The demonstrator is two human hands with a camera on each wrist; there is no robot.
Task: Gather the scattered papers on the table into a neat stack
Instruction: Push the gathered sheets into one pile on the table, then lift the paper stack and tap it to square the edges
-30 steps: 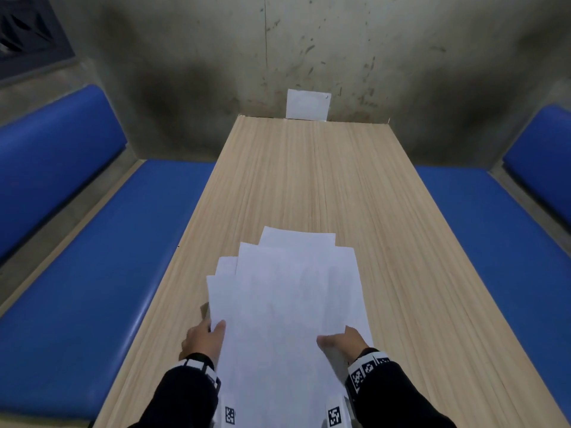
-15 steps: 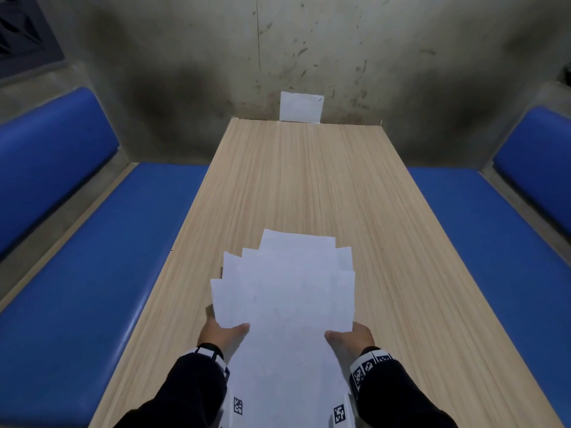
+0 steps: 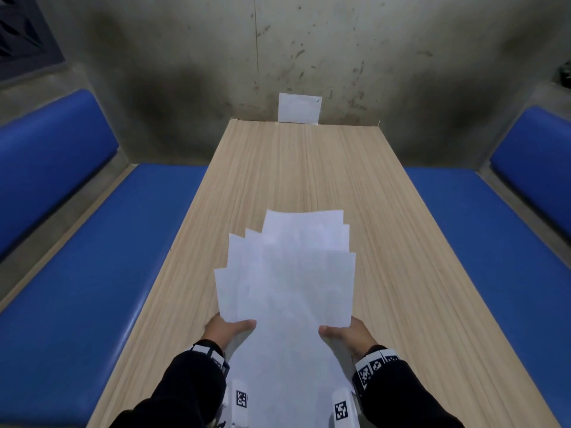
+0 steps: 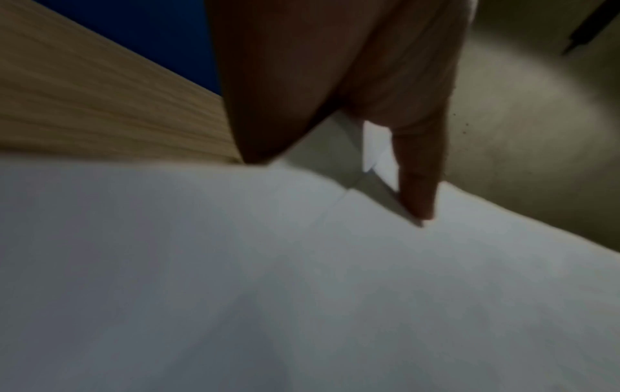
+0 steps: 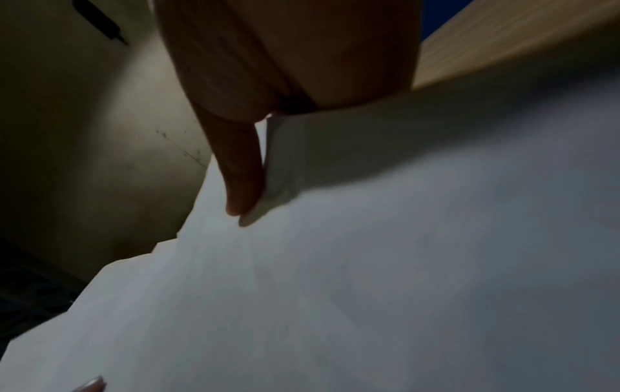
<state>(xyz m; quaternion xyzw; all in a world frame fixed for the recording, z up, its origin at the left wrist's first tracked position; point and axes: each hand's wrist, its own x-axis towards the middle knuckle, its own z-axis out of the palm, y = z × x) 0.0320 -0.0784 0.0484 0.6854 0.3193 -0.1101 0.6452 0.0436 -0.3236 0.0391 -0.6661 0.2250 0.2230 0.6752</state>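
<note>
A bundle of several white papers [image 3: 287, 285] is lifted off the wooden table [image 3: 309, 168], its far edges fanned and uneven. My left hand [image 3: 230, 330] grips the bundle's left side, thumb on top and fingers hidden beneath. My right hand [image 3: 343, 333] grips the right side the same way. In the left wrist view the left thumb [image 4: 416, 183] lies on the top papers [image 4: 302, 278]. In the right wrist view the right thumb [image 5: 241, 180] presses the papers [image 5: 369, 278].
One more white sheet [image 3: 299, 108] leans against the stained concrete wall at the table's far end. Blue padded benches [image 3: 77, 273] run along both sides of the table, the right one [image 3: 494, 242] close to the table edge.
Both hands have raised the bundle and shifted outward toward its side edges. The sheets overlap more tightly than a second ago, though their far ends stay staggered.
</note>
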